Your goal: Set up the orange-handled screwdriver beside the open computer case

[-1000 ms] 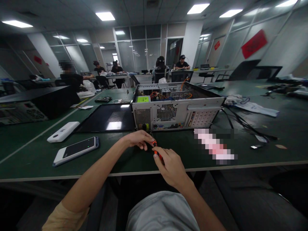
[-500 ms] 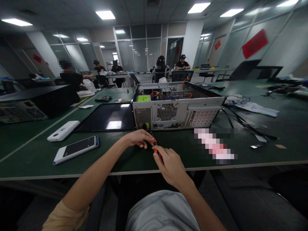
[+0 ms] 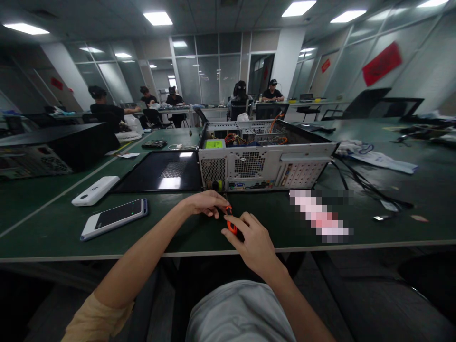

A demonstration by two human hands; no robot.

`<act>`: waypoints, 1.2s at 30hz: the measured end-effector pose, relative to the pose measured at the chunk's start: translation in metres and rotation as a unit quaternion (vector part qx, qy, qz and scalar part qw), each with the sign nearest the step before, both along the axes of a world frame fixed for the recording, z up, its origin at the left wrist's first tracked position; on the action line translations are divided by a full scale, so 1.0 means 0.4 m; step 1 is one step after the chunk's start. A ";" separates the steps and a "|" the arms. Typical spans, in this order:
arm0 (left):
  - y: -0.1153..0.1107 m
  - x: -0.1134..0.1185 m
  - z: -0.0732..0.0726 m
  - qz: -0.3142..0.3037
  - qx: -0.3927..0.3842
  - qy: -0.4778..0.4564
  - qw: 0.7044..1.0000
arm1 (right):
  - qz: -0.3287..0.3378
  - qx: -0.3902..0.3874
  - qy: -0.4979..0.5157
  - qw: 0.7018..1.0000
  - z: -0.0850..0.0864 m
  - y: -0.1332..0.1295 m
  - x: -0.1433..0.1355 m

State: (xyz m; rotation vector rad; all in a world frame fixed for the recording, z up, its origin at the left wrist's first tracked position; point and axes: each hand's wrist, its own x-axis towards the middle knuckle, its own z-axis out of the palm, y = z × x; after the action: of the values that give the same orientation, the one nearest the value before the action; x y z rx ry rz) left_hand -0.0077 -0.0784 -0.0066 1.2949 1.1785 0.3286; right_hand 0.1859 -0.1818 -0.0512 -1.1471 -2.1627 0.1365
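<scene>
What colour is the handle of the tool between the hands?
The tool handle is orange and black, in the head view.

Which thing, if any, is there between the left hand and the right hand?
The head view shows an orange and black tool there, its far part by the left hand, its near part by the right hand.

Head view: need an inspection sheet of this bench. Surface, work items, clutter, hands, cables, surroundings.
Surface: green tabletop, pale front edge.
Work items: open computer case, rear panel facing the wearer; orange-and-black tool at the hands.
Clutter: black panel left of the case; white device and phone-like device nearer; blurred patch at right, unidentifiable.
Hands: left hand at the tool's far end; right hand at its orange handle; grips unclear.
Cables: black cables right of the case; coloured wires inside.
Surroundings: people seated behind; ceiling lights on.
</scene>
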 end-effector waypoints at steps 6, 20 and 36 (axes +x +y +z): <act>0.001 -0.006 -0.001 -0.033 0.033 0.015 0.999 | 0.011 -0.011 -0.010 1.000 -0.004 -0.001 -0.001; -0.007 0.020 0.001 -0.015 0.098 0.088 0.991 | 0.013 0.023 0.004 1.000 -0.010 -0.002 -0.006; -0.012 0.019 0.010 -0.002 0.047 0.068 0.997 | -0.082 0.022 -0.010 0.996 -0.009 -0.003 -0.014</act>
State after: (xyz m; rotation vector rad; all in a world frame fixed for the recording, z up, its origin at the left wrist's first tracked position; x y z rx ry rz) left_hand 0.0000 -0.0830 -0.0026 1.4198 1.2880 0.3002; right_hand 0.1804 -0.1829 -0.0548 -1.2999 -2.0675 0.0060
